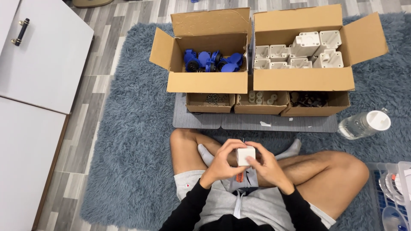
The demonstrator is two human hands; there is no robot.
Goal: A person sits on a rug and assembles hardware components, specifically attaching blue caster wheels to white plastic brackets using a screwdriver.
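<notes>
We hold a small white housing block [245, 155] over our crossed legs, both hands wrapped on it: the left hand [220, 164] cups its left side with fingers [226, 147] curled over the top edge, and the right hand [267, 167] closes on its right side, thumb across the front. Something orange [240, 175] shows just below the block between our palms; it may be a tool handle, but the view is too cramped to say.

Ahead on the blue shaggy rug [132, 141] lies a grey mat [205, 122] carrying three shallow trays: dark screws [215, 99], pale round pieces [260, 97] and dark small parts [309, 99]. Behind them stand a carton of blue connectors [212, 61] and a carton of white housings [302, 53]. A clear bottle [364, 124] lies on its side to the right.

The risk, as we judge it, is the rug: with the block held in mid-air above our lap, any small screw or fitting that slips from our fingers would sink into the long pile and be hard to find. A knee shifting could also nudge the bottle or the mat.
</notes>
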